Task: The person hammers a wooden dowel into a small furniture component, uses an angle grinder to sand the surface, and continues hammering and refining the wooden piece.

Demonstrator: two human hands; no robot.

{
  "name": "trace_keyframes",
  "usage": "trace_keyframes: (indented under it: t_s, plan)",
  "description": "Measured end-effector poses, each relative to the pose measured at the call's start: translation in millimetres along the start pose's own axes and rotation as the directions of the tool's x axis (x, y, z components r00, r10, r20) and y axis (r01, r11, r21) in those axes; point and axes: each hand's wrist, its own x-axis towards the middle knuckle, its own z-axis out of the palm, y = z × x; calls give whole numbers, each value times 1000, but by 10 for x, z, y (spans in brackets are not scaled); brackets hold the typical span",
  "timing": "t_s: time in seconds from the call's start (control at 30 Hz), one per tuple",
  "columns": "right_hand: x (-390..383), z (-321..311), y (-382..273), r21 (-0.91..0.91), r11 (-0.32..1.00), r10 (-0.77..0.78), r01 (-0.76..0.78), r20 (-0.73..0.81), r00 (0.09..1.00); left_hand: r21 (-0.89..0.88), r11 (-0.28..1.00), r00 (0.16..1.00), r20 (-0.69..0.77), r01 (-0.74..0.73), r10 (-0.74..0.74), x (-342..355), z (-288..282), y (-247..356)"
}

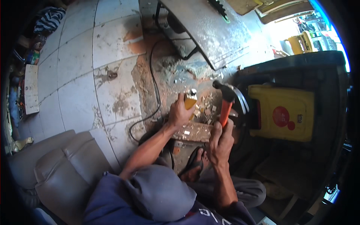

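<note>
My left hand grips an upright yellow object with a pale and dark top, above a worn wooden board. To its right, my right hand is closed on the orange handle of a hammer; the dark hammer head is raised near the yellow object, apart from it. Small wood chips lie around and on the board. Under my hands a foot in a black sandal shows.
A metal-topped table with a saw blade stands ahead. A black cable crosses the tiled floor. A grey padded seat is at left; a dark cabinet with a yellow panel crowds the right.
</note>
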Motion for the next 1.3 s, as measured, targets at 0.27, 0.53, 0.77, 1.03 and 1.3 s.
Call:
trace_keyframes:
  t_s: [0.27, 0.53, 0.77, 1.03, 1.3]
  plan:
    - [20, 11, 107, -194, 980, 90, -51, 195, 977, 9, 993, 989, 86, -119, 117, -39, -8, 213]
    - [16, -462, -563, 418, 837, -199, 353, -369, 908, -5, 960, 960, 24, -279, 279, -64, 151, 101]
    - [46, -423, -378, -8, 984, 176, -176, -11, 984, 43, 892, 893, 41, -450, 448, -96, 229, -51]
    - [-89, -184, 277, -392, 920, 93, -15, 182, 979, -10, 893, 891, 61, -451, 451, -58, 329, 35]
    - [-59, -133, 185, 148, 965, -170, 217, -280, 945, 9, 896, 895, 31, -445, 444, -182, 279, -62]
